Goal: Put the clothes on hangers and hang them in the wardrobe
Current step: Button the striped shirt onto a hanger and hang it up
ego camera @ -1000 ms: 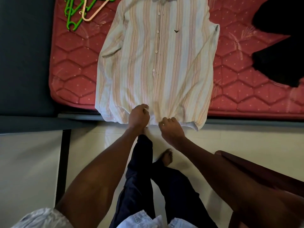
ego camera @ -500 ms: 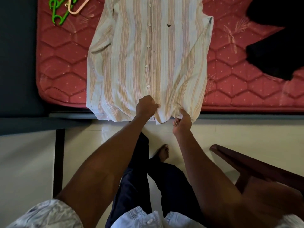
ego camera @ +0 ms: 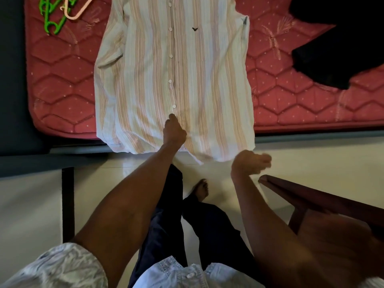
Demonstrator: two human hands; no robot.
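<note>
Your striped shirt point(ego camera: 174, 80) lies flat and face up on the red quilted mattress point(ego camera: 62, 90), buttoned down the middle, with its hem hanging over the near edge of the bed toward you. A small dark emblem sits on the chest, and the sleeve on the left side of the view is folded in along the body. Your left hand point(ego camera: 174, 132) rests on the lower placket just under the last visible button, fingers curled in against the cloth; whether they actually pinch the fabric or only press it cannot be told from this angle. Your right hand point(ego camera: 251, 162) is off the shirt, just beyond the hem's right corner, hanging in the air over the floor with its fingers loosely curled and holding nothing; it is blurred. At the far left corner of the mattress lie the green hangers point(ego camera: 52, 19), with a pale pink hanger point(ego camera: 78, 11) lying across them, well apart from both your hands. A black garment point(ego camera: 340, 38) is spread on the mattress to the right of the shirt, not touching it. Below, your dark trousers and one bare foot point(ego camera: 201, 189) stand on the pale floor point(ego camera: 31, 204), and a dark wooden chair point(ego camera: 311, 200) sits by your right arm.
</note>
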